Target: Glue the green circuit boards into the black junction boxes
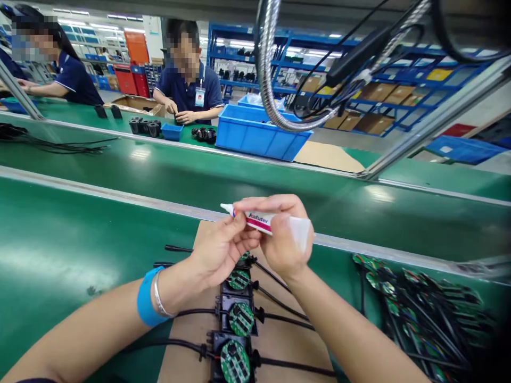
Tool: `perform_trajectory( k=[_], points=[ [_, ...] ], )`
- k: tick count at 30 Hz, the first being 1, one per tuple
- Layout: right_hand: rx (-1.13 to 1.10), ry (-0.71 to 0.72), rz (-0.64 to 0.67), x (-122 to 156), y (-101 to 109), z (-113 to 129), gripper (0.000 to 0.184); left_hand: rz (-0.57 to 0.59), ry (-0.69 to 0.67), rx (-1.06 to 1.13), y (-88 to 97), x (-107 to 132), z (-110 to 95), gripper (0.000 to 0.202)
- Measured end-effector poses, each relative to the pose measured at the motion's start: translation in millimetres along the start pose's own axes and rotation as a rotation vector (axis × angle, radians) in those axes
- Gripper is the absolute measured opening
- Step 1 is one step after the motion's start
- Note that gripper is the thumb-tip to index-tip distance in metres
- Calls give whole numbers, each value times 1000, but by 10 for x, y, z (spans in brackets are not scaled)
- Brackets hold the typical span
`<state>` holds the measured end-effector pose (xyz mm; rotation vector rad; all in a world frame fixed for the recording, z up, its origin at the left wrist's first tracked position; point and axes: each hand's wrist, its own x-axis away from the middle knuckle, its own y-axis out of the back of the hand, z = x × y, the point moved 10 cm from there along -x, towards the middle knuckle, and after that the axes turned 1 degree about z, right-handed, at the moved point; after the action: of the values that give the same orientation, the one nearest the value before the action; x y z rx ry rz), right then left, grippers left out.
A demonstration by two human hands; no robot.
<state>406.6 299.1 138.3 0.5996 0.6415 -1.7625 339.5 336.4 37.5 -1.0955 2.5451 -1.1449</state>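
I go left to right, quickly. Far left, thin black cables point(51, 139) lie on the green work surface point(80, 223). Next, the left hand point(213, 255), with a bright blue wristband point(147, 298) on its wrist: thumb up against the neck of the tube, other fingers curled beneath; I can't tell whether they pinch it. White conical tip point(227, 208) points left; cap or bare nozzle, can't tell. If it's bare, a squeeze could drip onto whatever's underneath.

Below, round green circuit boards point(235, 361) sit on square black plastic housings in a row on a brown cardboard sheet point(295, 351). Black cables point(295, 366) stick out both sides; a forearm catching one could drag a board askew.

Centre: the soft white tube with a magenta stripe point(259, 222), tilted, held above the row. The right hand point(284, 244) is wrapped round its body; too hard a press, I reckon, and it over-dispenses. Right: tangled heap of green boards and black leads point(423, 314); pulling one could snag others.
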Motion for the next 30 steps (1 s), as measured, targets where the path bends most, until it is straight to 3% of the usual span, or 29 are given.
perform_trajectory(
  k=[2, 5, 7, 9, 17, 30],
  points=[
    [-68, -72, -61, -80, 7, -166, 21, 62, 22, -303, 96, 65, 179, 37],
    [-153, -301, -137, -106, 129, -548, 22, 274, -138, -1099, 96, 308, 373, 41],
    [-223, -506, -103, -17, 130, -850, 26, 378, -275, -1527, 71, 499, 506, 47],
    [-277, -639, -48, 103, 83, -1063, 32, 425, -334, -1739, 73, 615, 605, 52],
    [-270, -733, 50, 298, -104, -1287, 36, 443, -507, -1927, 23, 692, 662, 56],
    [-172, -653, 140, 271, -103, -1110, 35, 429, -568, -1929, 30, 737, 663, 55]
  ],
)
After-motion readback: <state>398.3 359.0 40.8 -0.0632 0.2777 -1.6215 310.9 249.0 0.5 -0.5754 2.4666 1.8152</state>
